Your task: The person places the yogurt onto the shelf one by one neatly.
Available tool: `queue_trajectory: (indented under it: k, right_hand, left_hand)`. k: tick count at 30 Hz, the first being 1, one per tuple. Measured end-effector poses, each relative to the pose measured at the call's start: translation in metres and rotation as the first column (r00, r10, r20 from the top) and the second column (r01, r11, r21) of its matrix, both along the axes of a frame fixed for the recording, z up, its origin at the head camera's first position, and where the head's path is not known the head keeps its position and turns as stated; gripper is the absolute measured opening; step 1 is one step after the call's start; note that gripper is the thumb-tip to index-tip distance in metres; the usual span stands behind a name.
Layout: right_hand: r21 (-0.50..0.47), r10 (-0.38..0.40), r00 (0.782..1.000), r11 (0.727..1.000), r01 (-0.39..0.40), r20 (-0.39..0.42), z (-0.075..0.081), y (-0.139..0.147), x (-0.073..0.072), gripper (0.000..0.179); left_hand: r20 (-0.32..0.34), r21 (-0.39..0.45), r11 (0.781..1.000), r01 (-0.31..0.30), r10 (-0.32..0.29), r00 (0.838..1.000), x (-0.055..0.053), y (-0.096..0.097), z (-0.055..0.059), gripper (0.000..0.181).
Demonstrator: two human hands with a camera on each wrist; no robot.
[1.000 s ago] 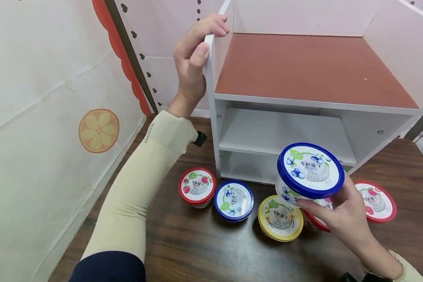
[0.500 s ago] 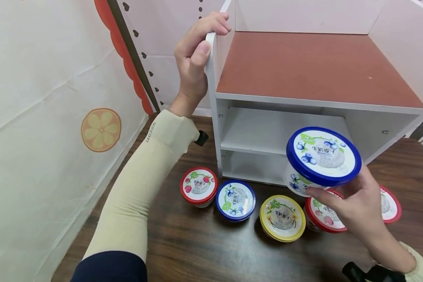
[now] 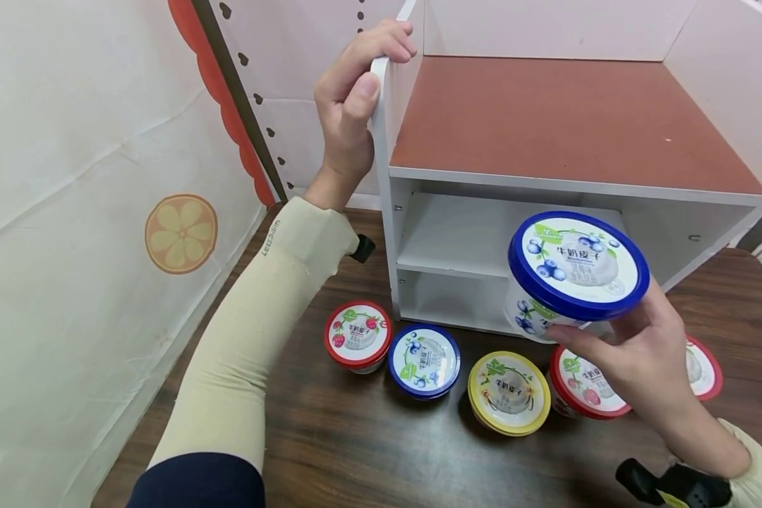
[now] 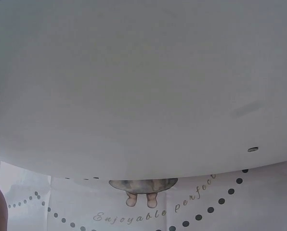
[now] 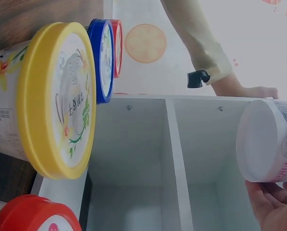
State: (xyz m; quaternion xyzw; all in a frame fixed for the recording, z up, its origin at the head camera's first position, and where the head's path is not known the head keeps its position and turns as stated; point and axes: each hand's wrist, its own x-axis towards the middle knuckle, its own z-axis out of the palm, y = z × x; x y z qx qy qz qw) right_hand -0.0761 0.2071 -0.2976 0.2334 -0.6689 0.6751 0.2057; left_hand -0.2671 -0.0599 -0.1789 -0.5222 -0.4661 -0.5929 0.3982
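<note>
My right hand [image 3: 648, 353] grips a tub with a blue lid [image 3: 581, 264], held tilted in the air before the white shelf unit [image 3: 457, 236]. In the right wrist view the pale base of this tub [image 5: 261, 144] shows at the right edge, fingers beneath it. My left hand [image 3: 352, 99] holds the front edge of the unit's left side panel, thumb on the outside and fingers over the top. The left wrist view is filled mostly by that white panel [image 4: 143, 96].
On the brown table [image 3: 355, 451] before the unit stand a red-lidded tub [image 3: 358, 335], a blue-lidded tub [image 3: 424, 361], a yellow-lidded tub [image 3: 509, 392] and two more red-lidded tubs, one at the right [image 3: 587, 381]. A reddish-brown top board [image 3: 565, 127] covers the unit.
My right hand has moved the blue-lidded tub right and up, uncovering more of the red-lidded tub below. My left hand keeps its hold on the panel.
</note>
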Motion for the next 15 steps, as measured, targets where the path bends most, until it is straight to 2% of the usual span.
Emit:
queue_trajectory:
  k: [15]
  right_hand:
    - [-0.068,0.014,0.998,0.998,-0.019,-0.068,0.013,0.005,-0.003,0.072]
  left_hand:
    - [0.000,0.019,1.000,-0.003,0.003,1.000,0.004,0.003,0.002,0.039]
